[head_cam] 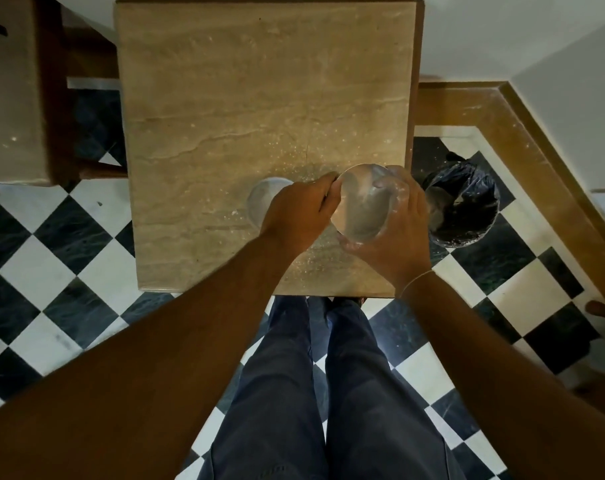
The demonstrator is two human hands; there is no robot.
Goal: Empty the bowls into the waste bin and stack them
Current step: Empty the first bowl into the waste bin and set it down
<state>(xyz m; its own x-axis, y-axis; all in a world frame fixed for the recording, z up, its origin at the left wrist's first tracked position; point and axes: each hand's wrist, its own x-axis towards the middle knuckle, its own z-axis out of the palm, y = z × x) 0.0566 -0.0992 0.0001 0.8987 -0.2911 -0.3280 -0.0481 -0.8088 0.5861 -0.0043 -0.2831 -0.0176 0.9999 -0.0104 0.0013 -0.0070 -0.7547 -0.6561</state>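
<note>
A clear bowl point(361, 204) is held above the right part of the beige stone table point(225, 98), tilted with its opening toward me. My right hand point(401, 230) grips it from the right side and below. My left hand point(299, 211) touches its left rim with the fingertips. A second clear bowl point(261, 199) stands on the table just left of my left hand, partly hidden by it. The waste bin point(467, 206), lined with a black bag, stands on the floor right of the table, with some pale stuff inside.
White grains are scattered over the table around the bowls. Another table point(10, 98) with a wooden frame stands at the left. The floor is a black and white check with a brown border at the right. My legs are below the table's near edge.
</note>
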